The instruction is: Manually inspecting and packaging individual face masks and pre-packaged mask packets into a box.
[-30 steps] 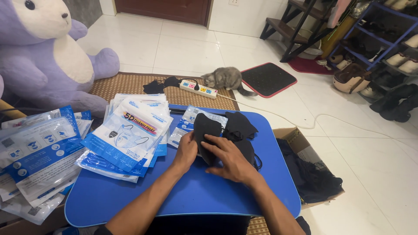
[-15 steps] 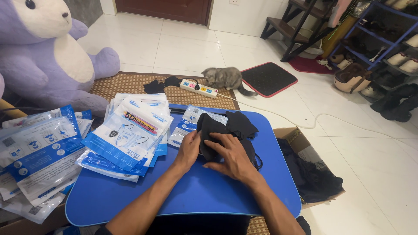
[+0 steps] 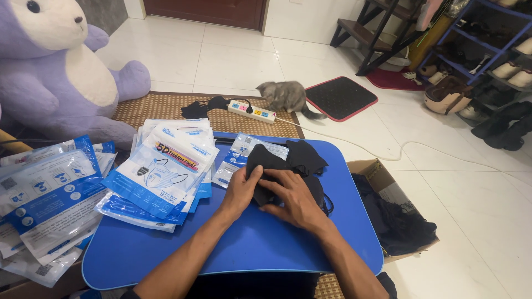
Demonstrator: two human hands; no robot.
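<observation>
Two bare hands meet over a stack of black face masks [image 3: 288, 166] lying right of centre on a blue lap table [image 3: 249, 249] with rounded corners. The left hand [image 3: 241, 191] presses on the stack's left edge with fingers close together and curled onto the fabric; the right hand [image 3: 293, 199] lies flat across the lower part of the stack, fingers spread a little and touching the left hand's fingertips. Just behind the masks lies a single flat blue-and-white mask packet [image 3: 244, 155], partly covered by them. On the left part of the table rests a fanned pile of mask packets [image 3: 163, 171], and a second heap of packets [image 3: 47, 199] lies off the table's left edge. The table stands on a woven brown mat [image 3: 166, 108] laid over white floor tiles [image 3: 238, 61]. On the mat lies a white power strip [image 3: 252, 111], beside a grey cat [image 3: 285, 97] and a black doormat with red edging [image 3: 341, 97]. A large purple plush toy [image 3: 61, 66] sits at far left, a shoe rack [image 3: 487, 61] at far right, and an open cardboard box [image 3: 393, 216] holding dark cloth stands just right of the table.
</observation>
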